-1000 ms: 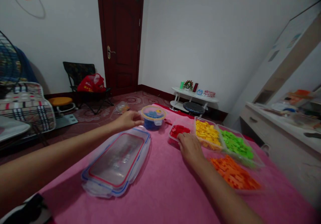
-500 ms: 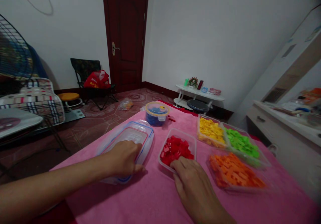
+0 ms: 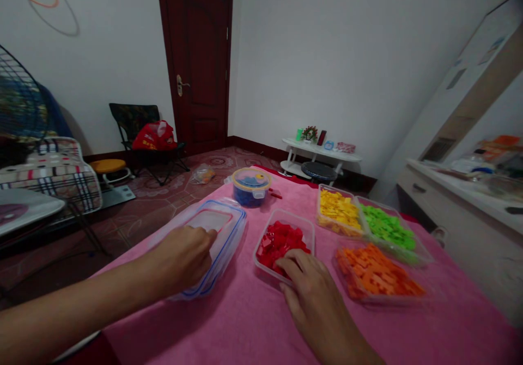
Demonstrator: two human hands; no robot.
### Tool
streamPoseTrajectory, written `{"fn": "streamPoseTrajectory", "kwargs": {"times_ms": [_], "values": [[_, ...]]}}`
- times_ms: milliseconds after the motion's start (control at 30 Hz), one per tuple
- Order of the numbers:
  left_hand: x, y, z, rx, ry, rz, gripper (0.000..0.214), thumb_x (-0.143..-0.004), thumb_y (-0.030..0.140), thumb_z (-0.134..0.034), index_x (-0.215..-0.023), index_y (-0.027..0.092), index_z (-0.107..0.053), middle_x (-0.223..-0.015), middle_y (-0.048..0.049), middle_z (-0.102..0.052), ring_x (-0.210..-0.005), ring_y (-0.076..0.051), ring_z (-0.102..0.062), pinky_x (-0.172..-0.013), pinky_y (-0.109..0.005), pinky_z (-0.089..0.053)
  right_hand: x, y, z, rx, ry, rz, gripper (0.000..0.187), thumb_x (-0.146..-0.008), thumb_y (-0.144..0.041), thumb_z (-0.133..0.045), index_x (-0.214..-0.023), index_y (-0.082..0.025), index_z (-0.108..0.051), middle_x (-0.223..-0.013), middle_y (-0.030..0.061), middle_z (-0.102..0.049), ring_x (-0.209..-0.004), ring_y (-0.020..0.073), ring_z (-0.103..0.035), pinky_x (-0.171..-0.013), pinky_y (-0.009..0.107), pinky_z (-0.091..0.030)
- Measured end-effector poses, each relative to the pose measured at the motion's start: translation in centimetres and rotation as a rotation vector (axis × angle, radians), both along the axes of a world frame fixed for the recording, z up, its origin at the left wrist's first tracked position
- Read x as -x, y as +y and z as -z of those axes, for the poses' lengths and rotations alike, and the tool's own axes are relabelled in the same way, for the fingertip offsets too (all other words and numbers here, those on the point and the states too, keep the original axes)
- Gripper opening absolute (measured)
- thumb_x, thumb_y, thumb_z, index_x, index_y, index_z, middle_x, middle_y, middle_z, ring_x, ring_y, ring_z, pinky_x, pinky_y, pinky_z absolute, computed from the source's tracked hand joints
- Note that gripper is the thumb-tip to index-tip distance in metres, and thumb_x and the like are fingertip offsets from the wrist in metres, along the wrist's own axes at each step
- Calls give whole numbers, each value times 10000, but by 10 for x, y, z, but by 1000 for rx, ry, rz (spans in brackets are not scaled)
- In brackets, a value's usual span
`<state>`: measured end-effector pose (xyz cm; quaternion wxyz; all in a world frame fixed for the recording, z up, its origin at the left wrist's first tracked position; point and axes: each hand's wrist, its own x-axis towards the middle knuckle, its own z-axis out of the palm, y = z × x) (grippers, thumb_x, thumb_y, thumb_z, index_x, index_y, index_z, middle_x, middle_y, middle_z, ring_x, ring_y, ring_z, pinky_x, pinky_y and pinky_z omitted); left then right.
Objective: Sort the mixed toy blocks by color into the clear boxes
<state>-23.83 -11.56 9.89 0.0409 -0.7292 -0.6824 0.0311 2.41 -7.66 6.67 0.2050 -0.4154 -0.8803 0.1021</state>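
Observation:
My left hand [image 3: 182, 259] lies on a stack of clear lids [image 3: 224, 229] with blue and red rims, fingers curled over the top lid. My right hand [image 3: 312, 294] grips the near rim of a clear tub of red bricks [image 3: 281, 238], fingertips at its edge. Both sit on a pink tablecloth [image 3: 253, 321].
A round blue tub [image 3: 250, 187] with a yellow-rimmed lid stands behind the lids. Open tubs of yellow bricks [image 3: 337, 210], green bricks [image 3: 386, 229] and orange bricks [image 3: 373, 278] lie to the right. A white cabinet [image 3: 457, 212] borders the table's right side.
My left hand came back from the blue tub onto the lid stack. My right hand drew the red brick tub toward me, away from the yellow tub.

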Motion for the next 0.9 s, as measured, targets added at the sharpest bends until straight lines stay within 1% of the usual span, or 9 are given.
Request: {"fn": "streamPoseTrajectory", "kwargs": {"times_ms": [100,200,267,333,400,500,667,767,900], "values": [[15,-16,-45,-163,-65,-74,254,-799,346,-426,-860,179,-607,-645,-70,-608,-553,-218,-567,-532,-326,-405,-3,3,-3,-43,171,5,343,-813,-136,-498,-1120,-239,-613,-1242,79,-538,-1150,236,-491,-987,431,-395],[29,-24,-82,-253,-570,-11,249,-773,439,-523,-840,217,-614,-674,-5,-595,-584,-165,-544,-501,-245,-402,-1,4,-7,31,386,16,312,-830,-201,-525,-1130,-238,-602,-1267,79,-525,-1186,228,-479,-1021,426,-380],[26,-20,-91,-204,-988,-13,233,-754,432,-586,-809,206,-602,-678,11,-575,-572,-125,-521,-465,-197,-392,1,1,-11,210,575,25,369,-824,-287,-572,-1190,-241,-557,-1258,82,-544,-1151,224,-520,-990,409,-420],[13,-9,-83,-119,-1346,-29,232,-744,409,-625,-767,184,-573,-664,20,-543,-547,-90,-493,-454,-172,-403,3,-3,-17,451,795,-25,473,-832,-388,-569,-1275,-249,-481,-1268,87,-554,-1126,224,-552,-943,388,-464],[-5,7,-62,30,-1557,-42,251,-726,401,-653,-760,170,-559,-656,25,-527,-539,-76,-483,-465,-174,-439,4,-5,-23,626,1013,-97,516,-861,-438,-520,-1335,-260,-417,-1297,86,-548,-1138,221,-556,-929,372,-475],[-30,30,-20,261,-1678,-62,328,-717,451,-649,-800,144,-569,-714,-4,-562,-601,-89,-534,-526,-198,-495,0,1,-26,677,1245,-39,533,-849,-407,-553,-1340,-244,-424,-1296,87,-564,-1143,226,-561,-938,369,-470],[-44,60,30,385,-1494,-62,387,-690,507,-632,-711,132,-534,-593,5,-537,-486,-90,-509,-424,-194,-447,-13,37,2,612,1304,259,655,-691,-370,-715,-1272,-161,-493,-1221,121,-619,-1103,257,-592,-938,389,-471],[-44,72,37,374,-1297,-106,380,-698,507,-595,-672,135,-524,-546,4,-533,-414,-88,-484,-373,-184,-389,-20,55,22,610,1215,304,679,-638,-386,-742,-1226,-135,-515,-1194,142,-630,-1088,273,-601,-916,393,-483],[-44,80,33,380,-1146,-161,370,-716,499,-544,-672,132,-543,-589,-17,-569,-412,-97,-496,-373,-198,-387,-25,60,32,568,1107,322,631,-644,-415,-724,-1183,-144,-539,-1103,130,-669,-999,258,-642,-824,355,-522]]}}
